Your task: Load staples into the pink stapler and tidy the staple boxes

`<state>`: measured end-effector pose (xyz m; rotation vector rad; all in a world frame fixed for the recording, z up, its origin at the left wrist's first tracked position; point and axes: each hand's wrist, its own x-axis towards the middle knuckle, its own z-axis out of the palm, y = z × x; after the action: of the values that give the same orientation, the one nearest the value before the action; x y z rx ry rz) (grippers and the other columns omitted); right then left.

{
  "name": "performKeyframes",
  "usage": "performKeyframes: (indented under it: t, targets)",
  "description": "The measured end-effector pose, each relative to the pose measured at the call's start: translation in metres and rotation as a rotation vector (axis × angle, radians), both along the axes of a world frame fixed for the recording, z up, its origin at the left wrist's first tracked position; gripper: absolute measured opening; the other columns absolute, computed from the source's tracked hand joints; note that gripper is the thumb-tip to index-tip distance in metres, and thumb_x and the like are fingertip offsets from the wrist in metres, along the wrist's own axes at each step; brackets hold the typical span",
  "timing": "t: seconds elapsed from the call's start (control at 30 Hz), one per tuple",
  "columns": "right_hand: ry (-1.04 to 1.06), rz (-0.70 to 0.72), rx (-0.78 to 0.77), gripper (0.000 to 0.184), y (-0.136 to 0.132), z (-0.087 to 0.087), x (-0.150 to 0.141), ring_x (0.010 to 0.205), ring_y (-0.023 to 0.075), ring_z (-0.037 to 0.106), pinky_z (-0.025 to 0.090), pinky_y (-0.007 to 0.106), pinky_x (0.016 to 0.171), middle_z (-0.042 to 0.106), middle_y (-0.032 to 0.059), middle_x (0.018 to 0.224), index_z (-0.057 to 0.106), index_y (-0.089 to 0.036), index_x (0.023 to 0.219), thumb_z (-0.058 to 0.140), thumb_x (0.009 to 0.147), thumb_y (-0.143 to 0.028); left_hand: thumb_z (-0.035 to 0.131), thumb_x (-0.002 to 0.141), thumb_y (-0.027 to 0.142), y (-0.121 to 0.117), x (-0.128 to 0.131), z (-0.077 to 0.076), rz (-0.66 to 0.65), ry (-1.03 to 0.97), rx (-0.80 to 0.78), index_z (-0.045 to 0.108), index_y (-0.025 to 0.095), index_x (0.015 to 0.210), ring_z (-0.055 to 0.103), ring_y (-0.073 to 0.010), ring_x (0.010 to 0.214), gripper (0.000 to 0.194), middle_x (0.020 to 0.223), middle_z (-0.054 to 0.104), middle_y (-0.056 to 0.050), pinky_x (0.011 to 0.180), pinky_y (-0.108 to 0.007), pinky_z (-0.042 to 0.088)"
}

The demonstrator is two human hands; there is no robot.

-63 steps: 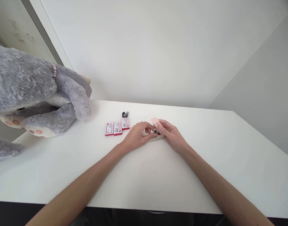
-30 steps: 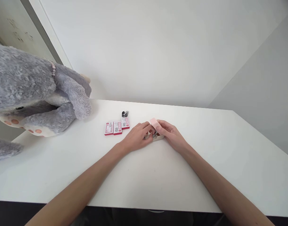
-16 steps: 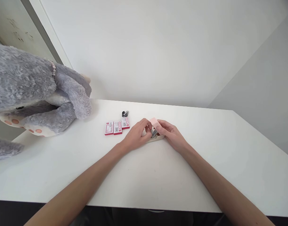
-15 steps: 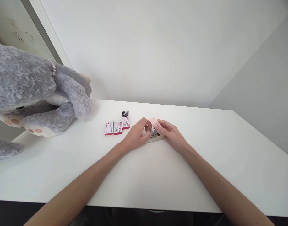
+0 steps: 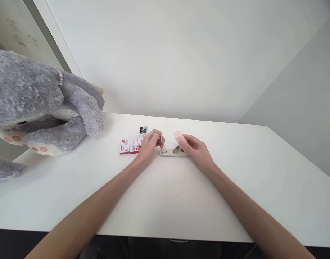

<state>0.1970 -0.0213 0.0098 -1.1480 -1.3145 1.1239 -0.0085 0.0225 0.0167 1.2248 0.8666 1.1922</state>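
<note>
A stapler with a cream base [image 5: 170, 154] lies on the white table [image 5: 165, 201], its pink upper arm [image 5: 178, 136] raised and its metal magazine [image 5: 177, 149] showing between the two. My right hand [image 5: 198, 153] is closed around the stapler at its right end, thumb on the pink arm. Just left of the stapler, my left hand [image 5: 149, 144] pinches a small silver piece that looks like a strip of staples [image 5: 161, 139], held above the table and apart from the magazine.
Three small red-and-white boxes [image 5: 125, 146] stand side by side left of my left hand, one partly covered by it. Behind them sits a black-and-silver staple remover [image 5: 143, 130]. A large grey plush toy [image 5: 46, 104] occupies the left side. A white wall [image 5: 165, 61] rises behind the table.
My left hand has drawn back leftward from the stapler and now shows a small silver piece between its fingers. The stapler's base has come into view; my right hand keeps its hold.
</note>
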Motion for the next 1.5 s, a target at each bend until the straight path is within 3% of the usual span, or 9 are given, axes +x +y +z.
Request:
performKeyframes:
  t: [0.2,0.47,0.63,0.87,1.03,1.17,1.5]
  targets:
    - [-0.068,-0.160,0.009,0.046,0.000,-0.002,-0.001,0.111,0.0280,0.066,0.052,0.042,0.094,0.074,0.0045,0.124,0.077,-0.031,0.116,0.079,0.081,-0.061,0.056,0.082,0.026,-0.001,0.002,0.000,-0.031,0.033,-0.058,0.057,0.020,0.085,0.049,-0.0102,0.059,0.006,0.064,0.054,0.004,0.065,-0.026,0.041]
    - [-0.137,-0.345,0.011,0.047,0.002,-0.005,0.002,0.113,0.0299,0.066,0.051,0.045,0.095,0.074,0.0058,0.127,0.077,-0.030,0.113,0.080,0.079,-0.062,0.064,0.084,0.028,-0.002,0.001,-0.002,-0.001,0.047,-0.105,0.062,0.021,0.091,0.048,-0.0089,0.060,0.010,0.066,0.051,0.005,0.067,-0.025,0.040]
    - [-0.167,-0.313,0.023,0.046,0.001,-0.003,0.002,0.112,0.0290,0.066,0.050,0.044,0.094,0.074,0.0059,0.127,0.076,-0.029,0.111,0.078,0.081,-0.064,0.065,0.086,0.028,-0.003,0.001,-0.004,-0.029,0.063,-0.098,0.063,0.021,0.093,0.050,-0.0097,0.063,0.010,0.067,0.051,0.005,0.070,-0.026,0.041]
    - [-0.265,-0.281,0.024,0.043,0.001,-0.009,-0.005,0.106,0.0283,0.066,0.052,0.042,0.087,0.074,0.0063,0.117,0.073,-0.028,0.104,0.078,0.081,-0.064,0.069,0.090,0.034,-0.009,0.003,-0.002,-0.200,0.103,0.014,0.060,0.022,0.102,0.053,-0.0108,0.066,0.019,0.069,0.056,0.005,0.076,-0.028,0.043]
    - [-0.234,-0.267,0.203,0.044,0.003,-0.012,-0.005,0.120,0.0270,0.062,0.053,0.045,0.097,0.064,0.0088,0.134,0.066,-0.031,0.125,0.067,0.092,-0.059,0.071,0.092,0.041,-0.012,0.004,0.001,-0.240,0.150,0.034,0.058,0.023,0.112,0.058,-0.0122,0.071,0.030,0.079,0.064,0.003,0.074,-0.028,0.045]
    - [-0.326,-0.214,0.368,0.032,0.001,-0.011,-0.003,0.127,0.0275,0.058,0.050,0.048,0.105,0.061,0.0078,0.133,0.071,-0.035,0.122,0.067,0.095,-0.053,0.071,0.093,0.043,-0.013,0.004,0.001,-0.243,0.170,0.039,0.056,0.024,0.117,0.057,-0.0115,0.070,0.034,0.086,0.067,0.001,0.072,-0.028,0.045]
    - [-0.330,-0.037,0.380,0.025,-0.001,-0.012,-0.002,0.131,0.0291,0.057,0.048,0.052,0.112,0.054,0.0050,0.142,0.080,-0.039,0.107,0.077,0.088,-0.055,0.068,0.096,0.046,-0.019,0.005,-0.001,-0.244,0.238,0.138,0.054,0.026,0.120,0.056,-0.0120,0.070,0.035,0.082,0.064,0.002,0.069,-0.027,0.044]
